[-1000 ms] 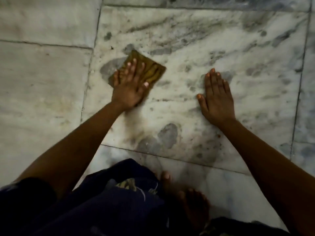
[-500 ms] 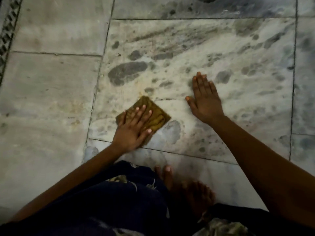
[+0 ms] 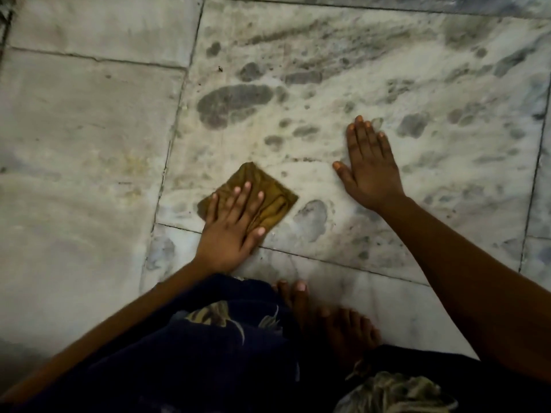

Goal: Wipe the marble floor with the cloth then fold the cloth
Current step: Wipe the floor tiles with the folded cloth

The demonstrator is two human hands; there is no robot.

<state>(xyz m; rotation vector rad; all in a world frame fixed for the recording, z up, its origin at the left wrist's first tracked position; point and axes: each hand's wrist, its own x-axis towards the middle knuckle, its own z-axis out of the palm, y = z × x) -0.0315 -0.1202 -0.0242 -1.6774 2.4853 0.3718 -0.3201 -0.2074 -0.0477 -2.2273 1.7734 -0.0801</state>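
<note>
A small square mustard-brown cloth lies flat on the marble floor, near the lower left corner of a large veined slab. My left hand presses on the cloth with straight, spread fingers and covers its near half. To the right of the cloth, my right hand lies flat on the bare marble, palm down with fingers together, touching nothing else.
Dark grout lines divide the slabs. Damp grey patches mark the marble beyond the cloth. My bare feet and dark patterned clothing fill the bottom of the view, close behind the left hand.
My left hand has dragged the cloth towards me, from the far left part of the slab down to its near edge. The right hand stayed flat on the marble.
</note>
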